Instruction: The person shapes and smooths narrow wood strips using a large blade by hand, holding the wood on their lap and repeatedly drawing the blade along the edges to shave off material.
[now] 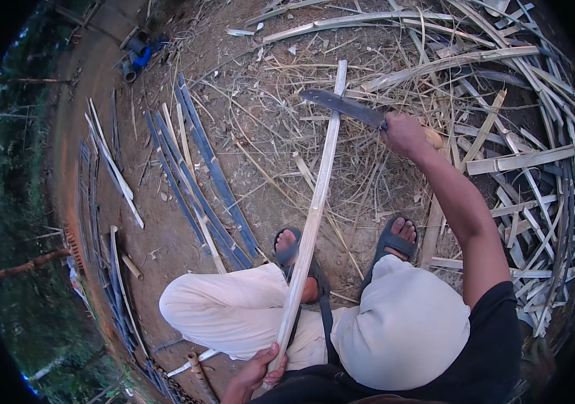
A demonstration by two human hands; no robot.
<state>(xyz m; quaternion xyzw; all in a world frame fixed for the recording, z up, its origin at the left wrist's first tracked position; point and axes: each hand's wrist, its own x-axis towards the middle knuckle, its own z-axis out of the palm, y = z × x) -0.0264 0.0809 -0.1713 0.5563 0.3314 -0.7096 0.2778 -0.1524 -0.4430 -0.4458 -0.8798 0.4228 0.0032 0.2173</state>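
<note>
Pale, split bamboo-like material forms the long strip [318,195], which runs from the person's lap, across the left trouser leg [227,306], to a far end above the straw-littered ground.

Grip, left: the left hand [258,367] wraps the near end of the strip, with thumb and fingers closed round it. Grip, right: the right hand [405,135] is fisted on a long knife [347,108], mostly hiding its handle. The dark blade crosses the strip near its far end; whether the edge bites or merely rests there cannot be told from this view.

Handling: the strip is probably light for its length, stiff in short spans and springy over the full run. It appears dry, so slipping should be a minor concern; the split edges may be sharp and liable to splinter. Hold it at the near end, fingers on the broad faces and clear of the edges. The knife is likely the heavier, rigid item; hold it by the handle only, behind the blade.

Surroundings: dark strips [212,158] lie to the left; a heap of split pieces [530,160] lies to the right.
</note>
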